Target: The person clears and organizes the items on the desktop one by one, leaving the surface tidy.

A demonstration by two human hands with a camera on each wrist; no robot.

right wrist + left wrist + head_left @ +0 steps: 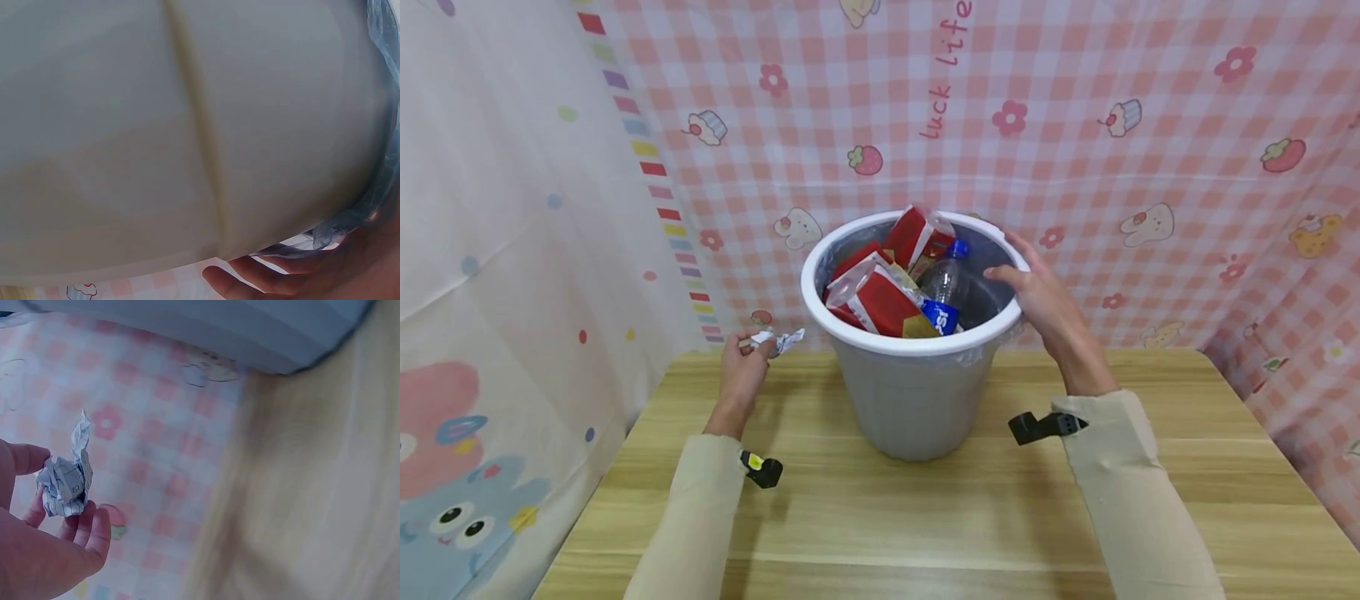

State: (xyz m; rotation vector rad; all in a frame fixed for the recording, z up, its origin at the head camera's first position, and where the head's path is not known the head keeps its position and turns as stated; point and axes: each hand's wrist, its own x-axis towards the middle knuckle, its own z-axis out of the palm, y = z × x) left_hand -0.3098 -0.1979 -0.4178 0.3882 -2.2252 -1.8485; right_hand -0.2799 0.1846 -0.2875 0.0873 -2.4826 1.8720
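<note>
A crumpled piece of paper [65, 484] is pinched between the thumb and fingers of my left hand [745, 371], left of the grey trash can [917, 400] and apart from it. My right hand [1048, 308] grips the can's white rim [1011, 321] on the right side, thumb over the inside and fingers outside. In the right wrist view, fingers [234, 284] lie along the can's outer wall. Red-and-white packages [887, 304] and a clear bottle [947, 283] with a blue cap and label fill the can, which has a clear plastic liner.
The can stands on a wood-grain table [880, 525] near its back edge. Behind it hangs a pink checked curtain [940, 167]; a white patterned curtain [512, 208] hangs at the left. Some of the liner [381, 156] hangs over the can's rim.
</note>
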